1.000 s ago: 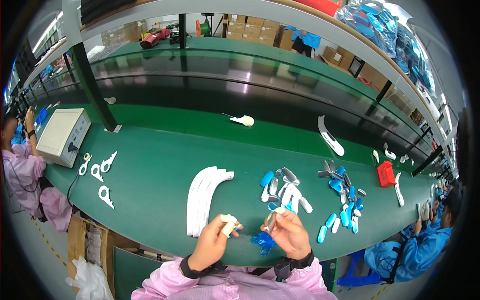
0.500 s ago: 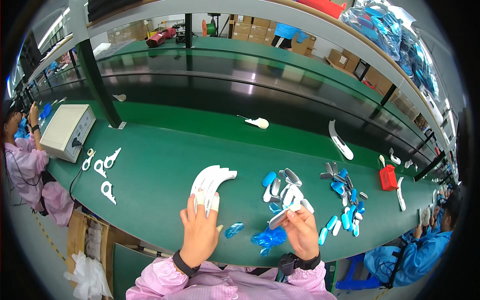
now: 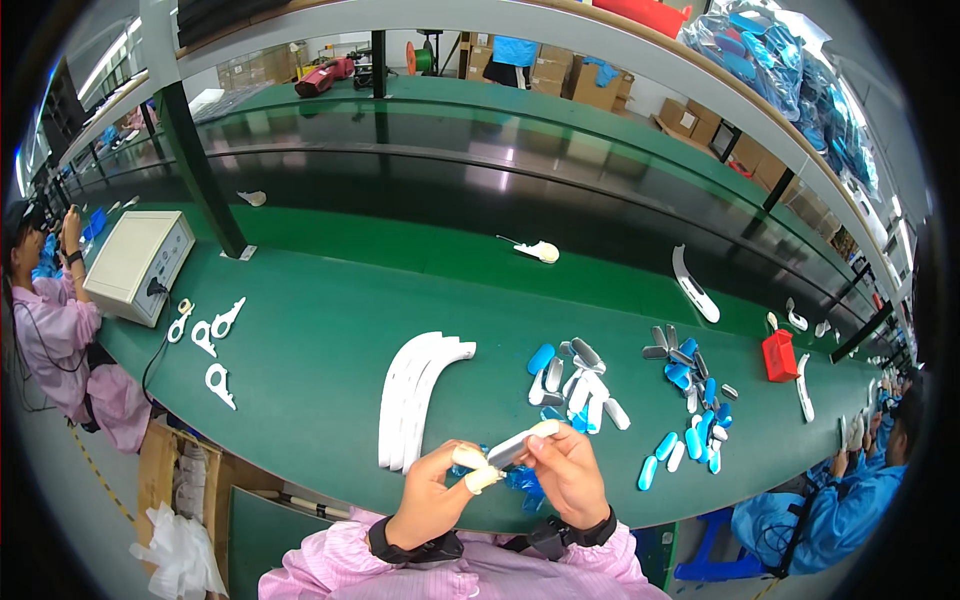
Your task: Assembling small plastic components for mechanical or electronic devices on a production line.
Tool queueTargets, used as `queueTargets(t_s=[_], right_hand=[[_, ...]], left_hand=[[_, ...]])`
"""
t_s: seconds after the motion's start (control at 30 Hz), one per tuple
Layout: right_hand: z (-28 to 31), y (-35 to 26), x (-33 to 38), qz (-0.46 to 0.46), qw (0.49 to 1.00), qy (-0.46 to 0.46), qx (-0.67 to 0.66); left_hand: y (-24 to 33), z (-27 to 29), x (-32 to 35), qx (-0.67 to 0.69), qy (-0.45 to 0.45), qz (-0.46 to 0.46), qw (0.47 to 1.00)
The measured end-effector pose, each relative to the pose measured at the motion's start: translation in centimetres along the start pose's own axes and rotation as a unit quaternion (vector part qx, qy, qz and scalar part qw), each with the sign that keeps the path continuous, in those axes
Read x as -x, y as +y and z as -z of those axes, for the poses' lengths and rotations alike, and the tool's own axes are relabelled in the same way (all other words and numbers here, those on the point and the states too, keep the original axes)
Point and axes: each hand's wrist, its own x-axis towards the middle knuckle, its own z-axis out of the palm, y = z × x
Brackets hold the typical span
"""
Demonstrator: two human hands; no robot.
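Observation:
My right hand (image 3: 572, 478) pinches an elongated oval cover (image 3: 508, 450), grey on the side that shows, in front of me above the table's near edge. The thumb and index finger of my left hand (image 3: 432, 500) close on its other end. Pale finger cots cover several fingertips. Crumpled blue film (image 3: 527, 486) lies partly hidden behind my hands. Just beyond my left hand, several curved white plastic parts (image 3: 418, 400) lie side by side. Past my right hand is a loose pile of white, grey and blue oval covers (image 3: 578, 385).
More oval covers (image 3: 692, 390) are spread to the right, near a red bin (image 3: 778, 356). White ring-ended parts (image 3: 203, 338) and a beige box (image 3: 140, 266) with a cable are at left. A conveyor (image 3: 430, 185) runs beyond the table. People sit at both sides.
My left hand has left the curved white parts and come right to the oval cover. My right hand has brought the cover left and nearer. Parts on the conveyor have shifted right.

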Motion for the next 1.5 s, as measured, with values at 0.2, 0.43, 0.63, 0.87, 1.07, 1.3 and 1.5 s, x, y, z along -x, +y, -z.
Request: queueTargets(t_s=[0.2,0.43,0.63,0.87,1.07,1.3,1.5], right_hand=[[-0.3,0.3,-0.3,-0.067,0.986,-0.055,-0.144],[1.6,-0.9,-0.5,0.010,0.992,0.001,-0.122],[1.2,-1.0,-0.6,0.005,0.994,-0.003,-0.112],[0.5,-2.0,-0.2,0.044,0.998,0.038,0.011],[-0.4,-2.8,-0.4,0.055,0.989,0.055,0.130],[-1.4,-2.6,-1.0,0.078,0.965,0.010,0.250],[-2.5,-3.3,-1.2,0.085,0.918,-0.050,0.384]], left_hand=[[-0.6,0.7,-0.4,-0.051,0.016,-0.221,0.974],[1.2,4.5,-1.9,-0.205,0.103,-0.159,0.960],[-0.1,3.6,-2.4,-0.676,-0.029,-0.146,0.722],[0.1,2.6,-2.8,-0.632,-0.050,-0.149,0.759],[1.0,2.3,-2.9,-0.561,-0.034,-0.119,0.818],[2.6,3.2,-2.0,0.164,-0.107,0.117,0.974],[2.7,3.2,-1.3,0.281,-0.117,0.176,0.936]])
